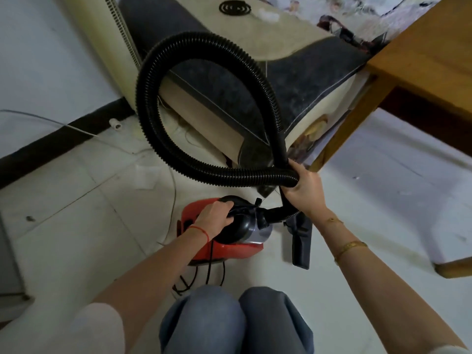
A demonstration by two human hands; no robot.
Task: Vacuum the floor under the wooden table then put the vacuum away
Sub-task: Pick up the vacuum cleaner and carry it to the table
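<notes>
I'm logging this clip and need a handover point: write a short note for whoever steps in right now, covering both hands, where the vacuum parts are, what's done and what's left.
Left hand: grips the black handle on top of the red vacuum, which sits on the floor in front of the knees.
Right hand: holds the black hose where its big loop crosses itself.
The floor nozzle lies on the tiles just right of the vacuum. The power cord trails loose beneath it.
The wooden table is at the upper right.
Done: whether the floor under the table was vacuumed cannot be told from here.
Left: put the vacuum away.
</notes>
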